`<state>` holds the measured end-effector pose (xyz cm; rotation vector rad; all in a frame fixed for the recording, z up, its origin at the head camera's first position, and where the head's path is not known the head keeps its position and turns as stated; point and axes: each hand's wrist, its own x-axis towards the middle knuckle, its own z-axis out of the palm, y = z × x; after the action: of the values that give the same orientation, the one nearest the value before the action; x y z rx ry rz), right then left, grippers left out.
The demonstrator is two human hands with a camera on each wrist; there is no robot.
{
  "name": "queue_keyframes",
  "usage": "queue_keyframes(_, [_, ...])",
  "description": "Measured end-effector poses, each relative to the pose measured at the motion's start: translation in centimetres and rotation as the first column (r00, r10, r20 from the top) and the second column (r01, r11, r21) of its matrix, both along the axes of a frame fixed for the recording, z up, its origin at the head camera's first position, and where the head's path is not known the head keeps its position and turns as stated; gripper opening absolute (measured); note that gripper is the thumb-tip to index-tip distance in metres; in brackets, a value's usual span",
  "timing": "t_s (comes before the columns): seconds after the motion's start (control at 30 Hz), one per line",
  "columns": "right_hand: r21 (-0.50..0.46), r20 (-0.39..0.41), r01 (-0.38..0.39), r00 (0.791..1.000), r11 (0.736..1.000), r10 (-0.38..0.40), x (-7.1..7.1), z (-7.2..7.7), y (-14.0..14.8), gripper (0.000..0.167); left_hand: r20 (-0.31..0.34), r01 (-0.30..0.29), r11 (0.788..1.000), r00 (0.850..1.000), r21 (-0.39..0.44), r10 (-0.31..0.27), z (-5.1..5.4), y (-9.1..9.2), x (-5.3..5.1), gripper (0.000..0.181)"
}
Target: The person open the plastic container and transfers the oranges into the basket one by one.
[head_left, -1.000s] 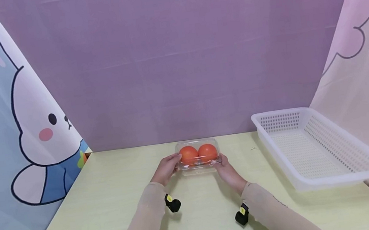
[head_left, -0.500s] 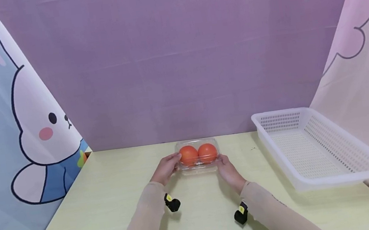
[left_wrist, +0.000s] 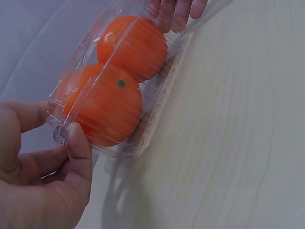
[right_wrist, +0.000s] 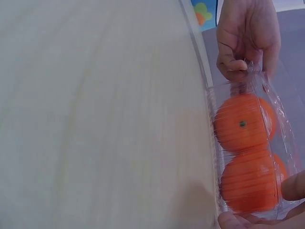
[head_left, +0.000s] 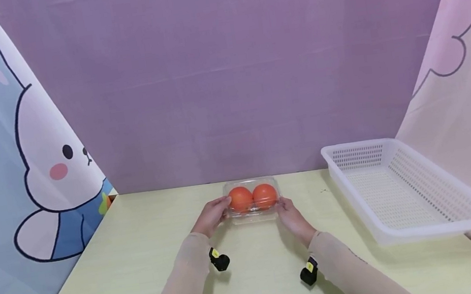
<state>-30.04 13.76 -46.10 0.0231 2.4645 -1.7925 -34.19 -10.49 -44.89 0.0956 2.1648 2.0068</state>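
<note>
Clear rectangular plastic box (head_left: 251,214) of two round orange fruits (head_left: 241,199), pinched at opposite ends by the left hand (head_left: 211,216) and right hand (head_left: 294,220), held near the far edge of the pale wooden table (head_left: 141,248), small green stem dot (left_wrist: 121,83) revealed by wrist views only

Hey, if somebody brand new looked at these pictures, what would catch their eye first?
Probably the two bright orange fruits, side by side in a clear plastic box near the table's far edge, with the left hand and right hand holding its two ends. After that, likely the white basket at the table's right side, then the white cartoon animal on the cloth at the far left.
</note>
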Motion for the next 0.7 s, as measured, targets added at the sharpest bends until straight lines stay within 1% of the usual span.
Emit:
queue_keyframes(0.13, [-0.006,-0.003,-0.007,1.0,1.0,0.007,0.09,-0.04,0.2,0.059,0.003,0.014,1.0,1.0,0.011,-0.014,-0.14,-0.11,-0.16,0.021])
queue_keyframes(0.33, [-0.003,0.002,-0.015,1.0,1.0,0.015,0.3,0.16,0.46,0.06,-0.014,0.019,1.0,1.0,0.014,-0.019,-0.41,-0.13,-0.38,0.028])
queue_keyframes(0.47, [-0.013,0.007,-0.023,1.0,1.0,0.023,0.36,0.26,0.48,0.061,-0.025,0.031,0.999,0.999,0.017,-0.03,-0.34,-0.16,-0.31,0.032])
queue_keyframes(0.57, [-0.023,0.005,-0.025,1.0,0.999,0.025,0.39,0.31,0.48,0.061,-0.036,0.03,0.999,0.999,-0.015,-0.031,-0.41,-0.18,-0.34,0.033])
queue_keyframes(0.7, [-0.026,0.008,-0.021,1.0,0.999,0.021,0.4,0.35,0.46,0.062,-0.043,-0.005,0.998,0.999,-0.069,0.002,-0.64,-0.09,-0.47,0.032])
